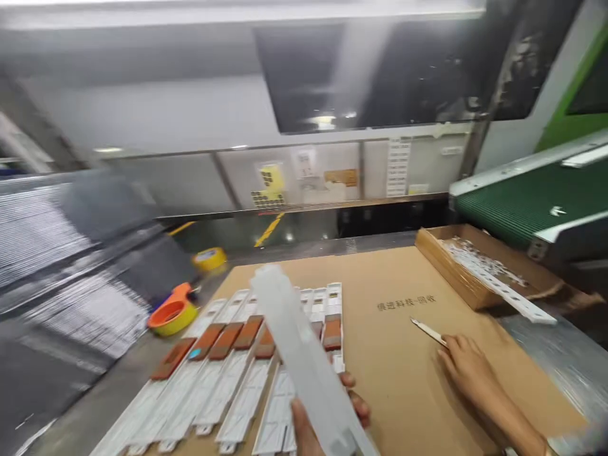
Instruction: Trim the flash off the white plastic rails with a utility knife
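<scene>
Left hand [308, 425] is clamped on a long white part [304, 361], thumb on one side, fingertips round the other; part is held up at a tilt, far end toward the machine, in front of the row of strips. Right hand [468, 367] is closed on a slim pale tool [428, 331], pointed tip aimed away and to the left, over the bare right side of the cardboard [389, 373]; can't tell whether the tip touches. Strips [244, 392] lie side by side on the cardboard's left half, slightly fanned, white, orange-brown blocks [224, 341] sitting across them; the leftmost block carries no dot, the next one has a blue dot. Open box [451, 271] at the cardboard's far right corner holds small white scraps [479, 256], with a perforated bar [506, 292] leaning out over its near edge. Green conveyor [513, 202] runs behind the box. Tape dispenser [173, 313] and yellow roll [209, 258] sit left of the cardboard.
</scene>
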`<state>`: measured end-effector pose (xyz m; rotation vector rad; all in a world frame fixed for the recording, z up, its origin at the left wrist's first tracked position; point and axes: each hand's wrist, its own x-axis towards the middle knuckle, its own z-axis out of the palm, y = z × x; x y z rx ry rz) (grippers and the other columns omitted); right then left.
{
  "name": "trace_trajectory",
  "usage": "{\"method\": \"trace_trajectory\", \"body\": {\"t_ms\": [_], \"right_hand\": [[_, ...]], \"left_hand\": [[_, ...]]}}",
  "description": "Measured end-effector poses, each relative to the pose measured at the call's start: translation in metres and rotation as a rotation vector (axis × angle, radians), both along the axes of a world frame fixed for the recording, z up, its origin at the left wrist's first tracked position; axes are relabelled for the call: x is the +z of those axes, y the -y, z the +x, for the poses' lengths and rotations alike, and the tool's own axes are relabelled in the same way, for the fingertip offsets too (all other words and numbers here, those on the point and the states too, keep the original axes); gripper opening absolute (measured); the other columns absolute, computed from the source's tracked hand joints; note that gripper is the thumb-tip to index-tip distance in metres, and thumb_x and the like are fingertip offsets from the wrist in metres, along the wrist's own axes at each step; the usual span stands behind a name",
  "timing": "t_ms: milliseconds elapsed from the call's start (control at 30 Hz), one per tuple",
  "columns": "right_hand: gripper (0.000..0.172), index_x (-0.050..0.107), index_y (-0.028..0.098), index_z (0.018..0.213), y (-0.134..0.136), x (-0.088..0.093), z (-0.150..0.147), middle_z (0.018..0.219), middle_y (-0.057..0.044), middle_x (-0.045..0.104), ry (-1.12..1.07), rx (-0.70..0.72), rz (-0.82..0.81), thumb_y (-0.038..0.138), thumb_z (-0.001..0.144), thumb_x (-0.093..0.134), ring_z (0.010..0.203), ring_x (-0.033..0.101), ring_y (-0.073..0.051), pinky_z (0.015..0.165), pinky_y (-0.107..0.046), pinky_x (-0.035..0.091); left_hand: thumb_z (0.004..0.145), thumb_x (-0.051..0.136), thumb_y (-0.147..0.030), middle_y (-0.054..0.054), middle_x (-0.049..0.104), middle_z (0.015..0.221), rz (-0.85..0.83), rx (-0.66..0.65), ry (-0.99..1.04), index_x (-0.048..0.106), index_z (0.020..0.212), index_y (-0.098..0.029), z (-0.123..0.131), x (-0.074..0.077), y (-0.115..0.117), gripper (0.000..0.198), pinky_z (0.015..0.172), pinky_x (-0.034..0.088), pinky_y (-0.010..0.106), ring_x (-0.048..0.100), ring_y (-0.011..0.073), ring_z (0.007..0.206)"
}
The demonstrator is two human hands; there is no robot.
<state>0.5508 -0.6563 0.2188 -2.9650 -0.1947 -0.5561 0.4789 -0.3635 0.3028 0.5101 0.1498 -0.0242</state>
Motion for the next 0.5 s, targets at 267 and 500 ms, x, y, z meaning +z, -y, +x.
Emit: {"method": "trace_trajectory", "body": {"t_ms": [267, 500], "right_hand": [[0.008, 0.059, 0.015, 0.092, -0.013, 0.006, 0.027, 0.086, -0.007, 0.058, -0.103, -0.055, -0.040, 0.020, 0.091, 0.054, 0.083, 0.053, -0.023, 0.075, -0.036, 0.042], [0.030, 0.055, 0.015, 0.090, -0.022, 0.028, 0.005, 0.084, -0.012, 0.058, -0.114, 0.044, 0.230, 0.019, 0.098, 0.027, 0.079, 0.056, -0.022, 0.070, -0.033, 0.046]], "left_hand": [[0.068, 0.067, -0.059, 0.001, 0.056, 0.065, -0.027, 0.173, -0.132, 0.069, 0.096, -0.027, 0.027, 0.022, 0.008, 0.043, 0.049, 0.046, 0.025, 0.052, 0.0146, 0.052], [0.089, 0.043, -0.051, 0.000, 0.052, 0.067, -0.144, 0.226, -0.021, 0.064, 0.108, -0.026, 0.036, 0.008, -0.003, 0.038, 0.049, 0.046, 0.023, 0.049, 0.0114, 0.051]]}}
